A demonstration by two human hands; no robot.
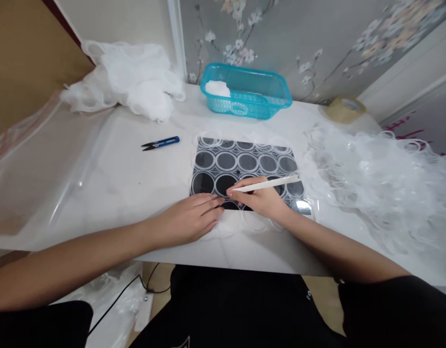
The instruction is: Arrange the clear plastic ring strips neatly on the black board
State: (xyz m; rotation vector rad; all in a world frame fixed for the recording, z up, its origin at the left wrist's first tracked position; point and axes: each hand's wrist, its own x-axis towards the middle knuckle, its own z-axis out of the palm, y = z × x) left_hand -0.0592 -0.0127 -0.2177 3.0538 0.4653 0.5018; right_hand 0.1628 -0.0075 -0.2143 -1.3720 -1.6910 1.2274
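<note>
A black sheet [248,163] lies on the white table, covered by sheer white material patterned with rows of rings. My right hand [261,195] pinches a slim white pen-like tool [274,183]. Its tip end is at my fingertips, close over the lower rows of rings; whether it touches them I cannot tell. My left hand [188,217] rests flat at the sheet's lower left edge. Its fingers are stretched out and press on the ringed material, close to my right fingertips. Sheer rings [257,222] stick out past the sheet's front edge.
Blue thread snips [160,143] lie left of the sheet. A turquoise plastic basket [245,92] holding something white stands at the back. White ringed material is heaped at the back left [132,77] and right [382,179]. A tape roll [344,110] sits at the back right; clear plastic [45,174] spreads left.
</note>
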